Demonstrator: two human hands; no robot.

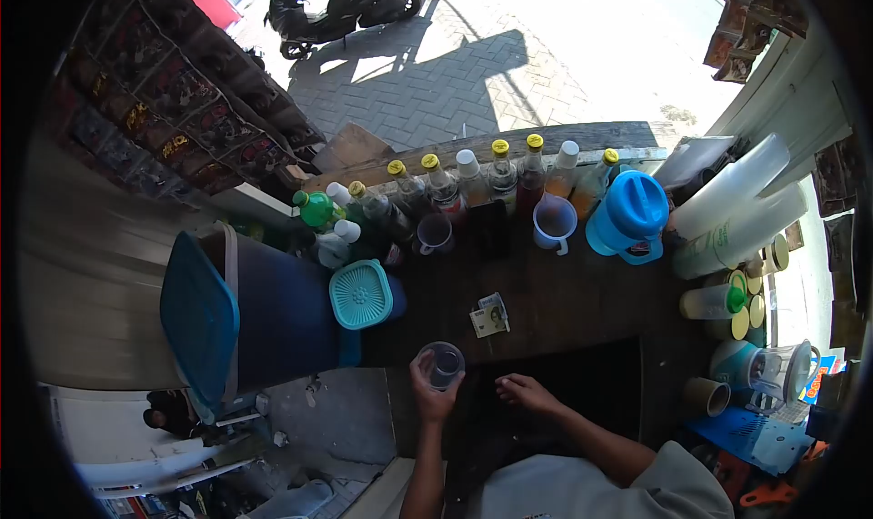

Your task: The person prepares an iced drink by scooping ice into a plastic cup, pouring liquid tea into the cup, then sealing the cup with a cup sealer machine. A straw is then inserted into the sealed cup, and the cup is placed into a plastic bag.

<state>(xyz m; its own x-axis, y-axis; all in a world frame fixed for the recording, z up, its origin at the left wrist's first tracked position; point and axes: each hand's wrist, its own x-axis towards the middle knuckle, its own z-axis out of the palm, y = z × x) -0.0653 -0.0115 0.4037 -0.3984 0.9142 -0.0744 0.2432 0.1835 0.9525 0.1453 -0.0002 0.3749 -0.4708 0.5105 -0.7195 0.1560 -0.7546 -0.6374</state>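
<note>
My left hand (429, 394) grips a clear plastic cup (443, 364) at the near edge of the dark wooden counter (582, 310). The cup stands upright and looks empty or nearly so. My right hand (526, 394) rests on the counter edge just right of the cup, fingers loosely curled, holding nothing. Folded banknotes (489, 316) lie on the counter a little beyond both hands.
A row of syrup bottles (500, 169) lines the counter's far edge, with a mug (555, 221), a blue jug (629, 214) and a small cup (434, 234) in front. A blue bin with lid (236, 314) and teal strainer (361, 294) stand left. Stacked cups (732, 212) and a blender (773, 371) are right.
</note>
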